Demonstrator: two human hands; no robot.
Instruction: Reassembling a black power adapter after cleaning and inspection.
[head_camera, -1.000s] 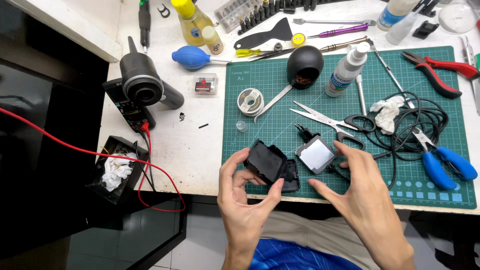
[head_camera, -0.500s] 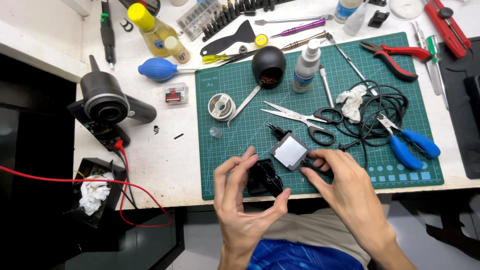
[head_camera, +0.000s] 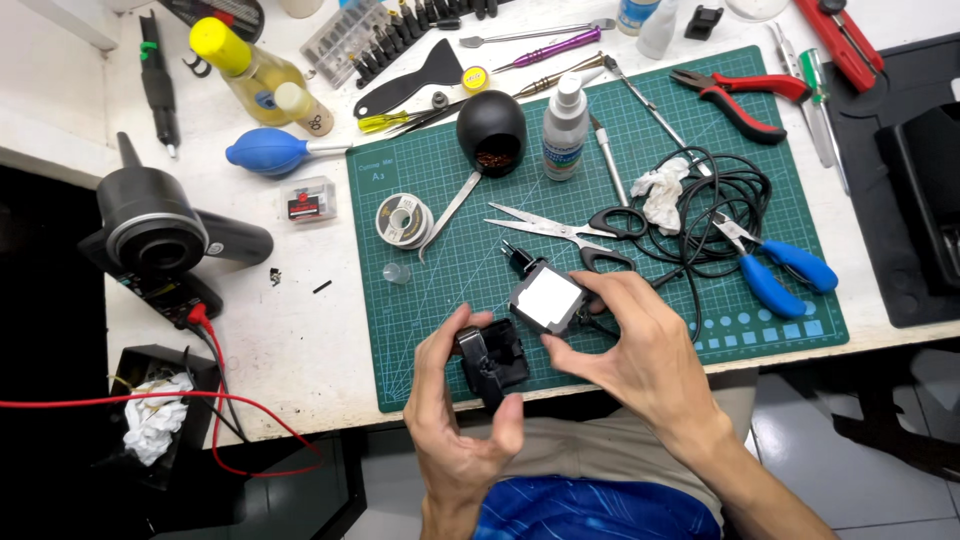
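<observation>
Your left hand (head_camera: 455, 420) pinches the black housing half (head_camera: 493, 362) at the near edge of the green cutting mat (head_camera: 440, 190); your right hand (head_camera: 625, 345) pinches the square module (head_camera: 547, 298) just beside it; a loose grip could drop either off the bench (head_camera: 290, 330); the black cable (head_camera: 715, 215) may snag.

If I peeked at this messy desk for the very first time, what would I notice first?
Probably the two hands at the front edge of the green cutting mat: the left hand grips a small black box, and the right hand holds a square black part with a white face. Next come bright tools: blue pliers on the mat's right, red pliers above them, and a blue rubber blower off the mat, upper left.
</observation>
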